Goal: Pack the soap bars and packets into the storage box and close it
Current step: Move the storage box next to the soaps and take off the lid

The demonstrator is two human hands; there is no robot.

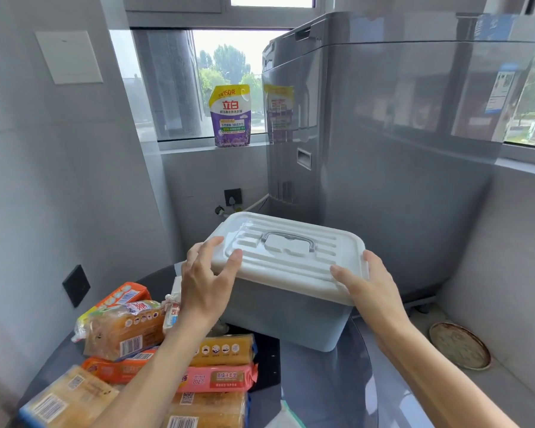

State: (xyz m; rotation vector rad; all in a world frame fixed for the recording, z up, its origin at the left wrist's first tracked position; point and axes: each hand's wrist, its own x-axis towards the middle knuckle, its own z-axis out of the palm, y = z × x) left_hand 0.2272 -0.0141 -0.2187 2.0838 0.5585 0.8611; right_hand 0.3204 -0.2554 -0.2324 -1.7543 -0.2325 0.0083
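A grey storage box (pixel 286 316) stands on a dark round glass table (pixel 322 381), covered by a white ribbed lid (pixel 291 254) with a grey handle. My left hand (pixel 204 279) grips the lid's left edge, thumb on top. My right hand (pixel 368 282) grips the lid's right front corner. Several wrapped soap bars lie at the table's left front: amber bars (pixel 125 332), orange packets (pixel 121 296), a pink packet (pixel 220 378) and another amber bar (pixel 226 350).
A grey washing machine (pixel 383 134) stands right behind the box. A purple detergent pouch (pixel 230 115) sits on the windowsill. A round drain cover (pixel 459 345) lies on the floor at right. Grey walls close in on the left.
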